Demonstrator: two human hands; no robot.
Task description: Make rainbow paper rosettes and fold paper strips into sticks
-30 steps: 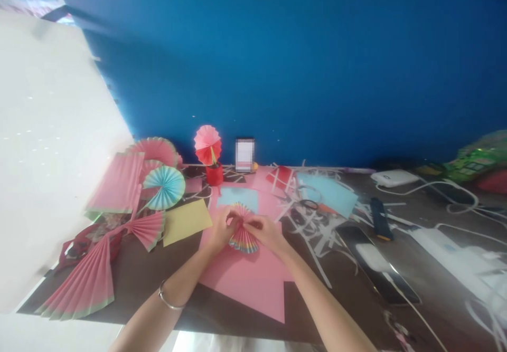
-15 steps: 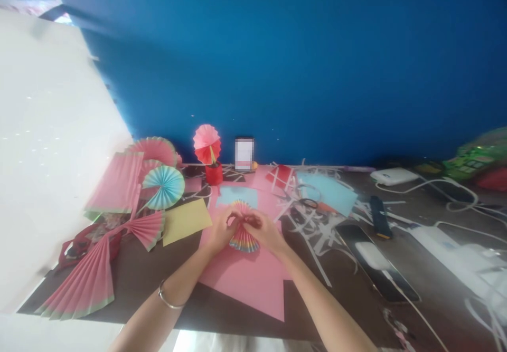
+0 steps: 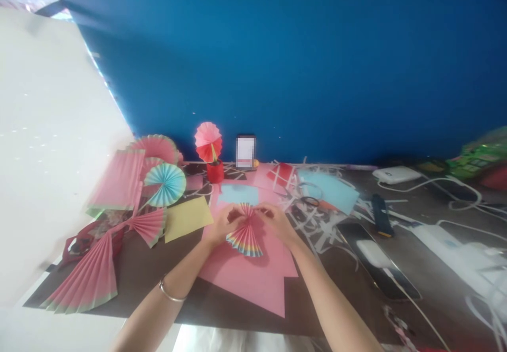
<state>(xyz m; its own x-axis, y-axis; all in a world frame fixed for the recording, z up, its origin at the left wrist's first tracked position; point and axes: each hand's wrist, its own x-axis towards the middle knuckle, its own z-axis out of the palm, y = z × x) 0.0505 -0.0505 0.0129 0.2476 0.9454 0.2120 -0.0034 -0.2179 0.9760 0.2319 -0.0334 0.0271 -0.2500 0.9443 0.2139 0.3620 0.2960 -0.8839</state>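
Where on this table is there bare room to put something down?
Bare brown tabletop shows between the lower-left pink pleated fan and the left forearm, and between the right forearm and the smartphone. White paper strips crowd the area beside the right hand.

A white device (image 3: 396, 174) and, farther out, a green package (image 3: 481, 154) lie at 3 o'clock, while a black-screened phone (image 3: 388, 286) rests at 4 o'clock on a dark table (image 3: 150, 267) before a blue wall (image 3: 277, 62) at 12.
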